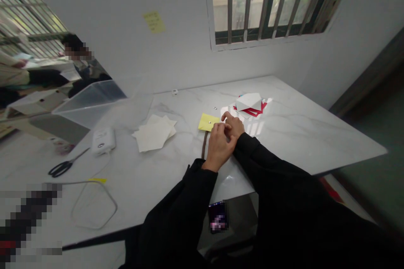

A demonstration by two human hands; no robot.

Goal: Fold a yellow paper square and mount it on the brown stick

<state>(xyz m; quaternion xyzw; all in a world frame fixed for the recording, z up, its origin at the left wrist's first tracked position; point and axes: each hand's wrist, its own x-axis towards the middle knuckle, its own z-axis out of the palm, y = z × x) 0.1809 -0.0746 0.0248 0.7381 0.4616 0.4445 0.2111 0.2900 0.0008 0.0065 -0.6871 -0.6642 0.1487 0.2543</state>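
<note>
My left hand (218, 145) and my right hand (235, 126) meet just right of a small yellow paper envelope (206, 121) on the marble-patterned table. Both hands have curled fingers with the tips close together; anything pinched between them is hidden. A small round dot shows on the envelope's face. From under its lower edge a narrow brown strip (204, 145) runs toward my left wrist. Just behind the envelope sits a tiny silvery piece (215, 108), too small to name.
White and red folded papers (249, 103) are piled at right. Off-white cut sheets (153, 134) overlap at left, beyond them a white box-shaped device (103, 141) with a cord. Scissors (61, 169) and a grey cable loop (115, 208) lie farther left. A clear plastic bin (91, 101) stands behind.
</note>
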